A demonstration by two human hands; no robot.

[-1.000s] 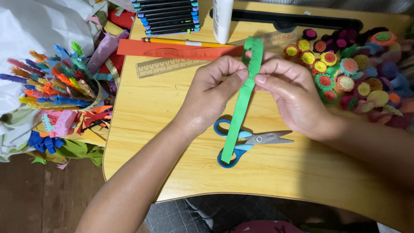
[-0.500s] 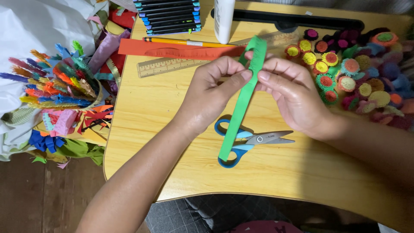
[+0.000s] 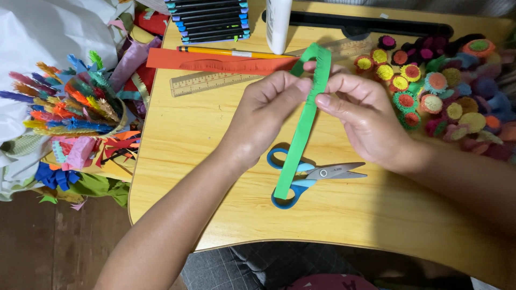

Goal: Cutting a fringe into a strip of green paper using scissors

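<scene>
Head view: the left hand (image 3: 266,115) and the right hand (image 3: 365,121) meet above the middle of a wooden table (image 3: 215,161), and between them runs a long green paper strip (image 3: 301,139). The strip's long axis runs nearly straight away from the person, tilted slightly to the right at its far end. That far end is fringed along one edge and curls over just past the fingertips; the near end hangs down over a pair of blue-handled scissors (image 3: 314,174) lying flat on the table, blades pointing right.

Both hands pinch the strip at almost the same height, in its upper third. The left thumb and forefinger close on it from the left, the right thumb and forefinger from the right, so the fingertips face each other with only the paper between them. The remaining fingers of each hand are loosely curled, not spread. Neither hand is clearly nearer; the grip is shared, with the fringed part just beyond the fingers and the plain length below them.

Around them: a red paper strip (image 3: 226,63) with a yellow pencil (image 3: 231,52) lying on it, a clear ruler (image 3: 215,81) beside those, a white bottle (image 3: 278,24) and a stack of dark markers (image 3: 208,20) at the far edge. To the right lies a heap of small rolled paper flowers (image 3: 441,91) in many colours; to the left, off the table's edge, a bundle of fringed paper sticks (image 3: 75,107).
</scene>
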